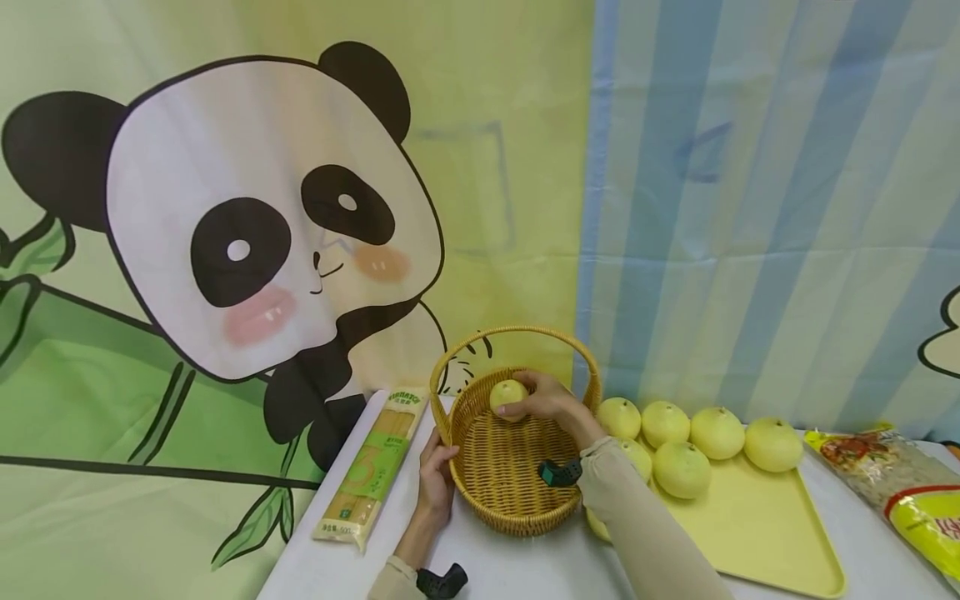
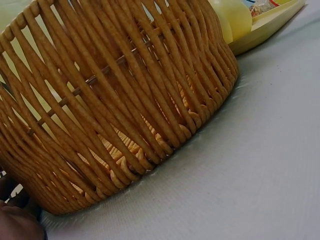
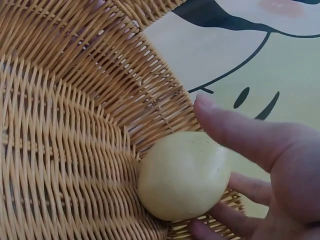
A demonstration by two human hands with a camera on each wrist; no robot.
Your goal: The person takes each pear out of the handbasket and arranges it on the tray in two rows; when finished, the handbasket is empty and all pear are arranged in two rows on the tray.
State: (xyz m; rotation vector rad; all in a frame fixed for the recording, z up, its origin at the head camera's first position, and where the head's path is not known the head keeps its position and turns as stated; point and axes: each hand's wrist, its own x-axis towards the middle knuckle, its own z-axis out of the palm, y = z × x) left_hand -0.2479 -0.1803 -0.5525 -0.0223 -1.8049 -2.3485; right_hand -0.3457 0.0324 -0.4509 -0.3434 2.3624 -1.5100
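A round wicker basket [image 1: 517, 492] with a tall arched handle stands on the table. Against its left side my left hand [image 1: 437, 479] steadies it with curled fingers; in the left wrist view only a bit of that hand [image 2: 17, 217] shows beside the basket's base. Inside the basket's far part, my right hand [image 1: 547, 396] has a round, pale yellow fruit [image 1: 507, 398] between thumb and fingers. Seen from the right wrist, the fruit [image 3: 182, 175] lies close to the woven wall, the thumb stretched out above it and the other fingers partly hidden behind it.
To the right, a yellow tray [image 1: 772, 525] bears several similar fruits [image 1: 681, 469], some partly covered by my right arm. A packet of noodles [image 1: 375, 471] lies left of the basket. Another food bag [image 1: 892, 483] is at the far right. Behind the table hangs a panda-printed backdrop [image 1: 495, 167].
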